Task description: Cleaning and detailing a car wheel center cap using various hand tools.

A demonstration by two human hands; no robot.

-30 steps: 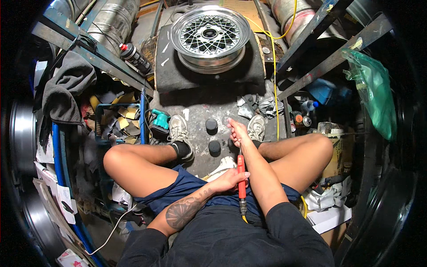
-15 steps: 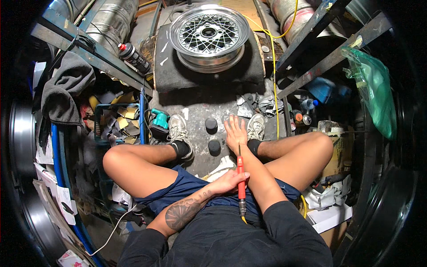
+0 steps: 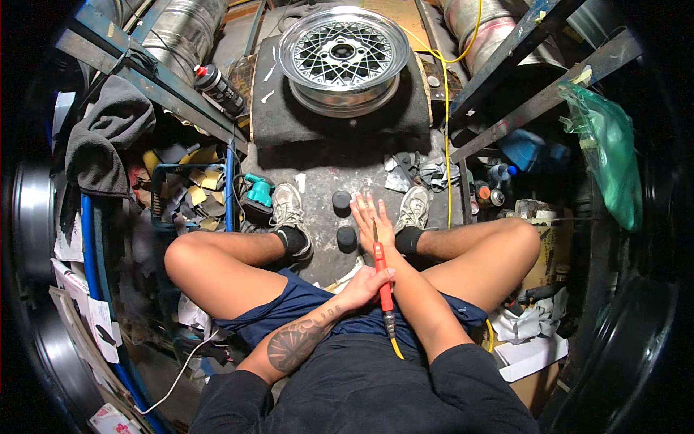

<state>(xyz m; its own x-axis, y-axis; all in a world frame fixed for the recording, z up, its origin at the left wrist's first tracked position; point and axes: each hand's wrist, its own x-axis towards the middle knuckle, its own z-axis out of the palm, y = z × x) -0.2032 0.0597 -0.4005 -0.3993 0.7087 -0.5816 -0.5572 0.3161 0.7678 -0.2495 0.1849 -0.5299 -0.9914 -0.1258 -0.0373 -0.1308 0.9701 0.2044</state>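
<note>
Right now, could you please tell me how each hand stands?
Left hand: closed around the red air gun.
Right hand: open, holding nothing visible.

A crowded workshop for vehicle wheels is shown. This is indicated first by the multi-spoke alloy wheel (image 3: 343, 50), which is supported on a mat-covered stand (image 3: 285, 123). A teal power sander (image 3: 259, 193) is kept near a plastic crate (image 3: 157, 194), in which many scraps of sandpaper (image 3: 209, 179) are piled. A red air blow gun (image 3: 383, 278) is joined to a yellow hose (image 3: 394, 348). The grey floor (image 3: 318, 257) is stained, and both sides are bounded by scuffed metal frames (image 3: 499, 69). At the dark left edge, other wheel rims (image 3: 43, 217) are probably stored.
</note>
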